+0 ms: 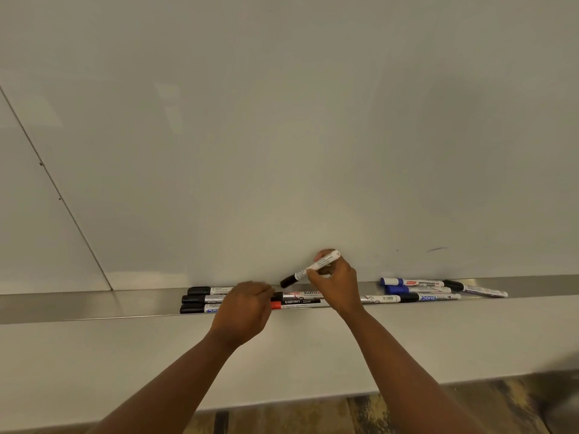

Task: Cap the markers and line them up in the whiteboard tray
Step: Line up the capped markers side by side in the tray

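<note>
Just a big blank whiteboard (282, 136) with a faint pen smudge (437, 249) around 4 o'clock, plus worn wood-look floor (313, 415) down at 6.

Head-worn camera looks forward and down, close to the whiteboard tray (94, 303).
</note>
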